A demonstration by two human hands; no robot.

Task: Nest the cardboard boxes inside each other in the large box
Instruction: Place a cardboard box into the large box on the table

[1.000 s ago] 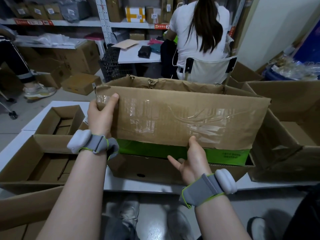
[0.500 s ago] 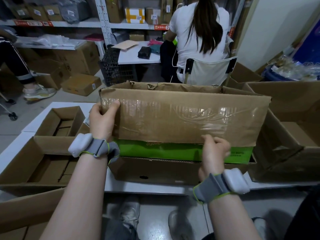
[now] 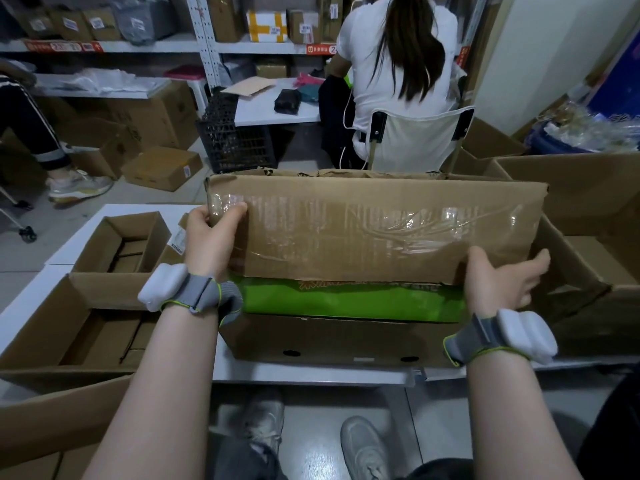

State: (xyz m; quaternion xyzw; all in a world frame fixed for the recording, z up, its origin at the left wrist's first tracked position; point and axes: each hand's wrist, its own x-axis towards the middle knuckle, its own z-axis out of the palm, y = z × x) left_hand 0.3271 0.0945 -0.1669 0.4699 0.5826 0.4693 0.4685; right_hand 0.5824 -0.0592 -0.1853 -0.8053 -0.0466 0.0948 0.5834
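I hold a brown box with a green side (image 3: 346, 299) and a taped flap (image 3: 381, 230) over the white table (image 3: 311, 374). It sits partly inside a brown box with round holes (image 3: 329, 341). My left hand (image 3: 211, 240) grips the flap's left edge, thumb on the tape. At the flap's lower right corner, my right hand (image 3: 498, 278) holds the box with its fingers tucked under the flap and its thumb stretched right. A large open box (image 3: 588, 202) stands just to the right.
Two open cardboard boxes, one small (image 3: 121, 237) and one wider (image 3: 69, 323), sit on the table's left part. A person on a white chair (image 3: 415, 140) sits just behind the table. Shelves, a black crate (image 3: 235, 143) and floor boxes lie further back.
My right hand slid from the middle of the flap's lower edge to its right corner. The box tilted and sank slightly. My left hand kept its grip.
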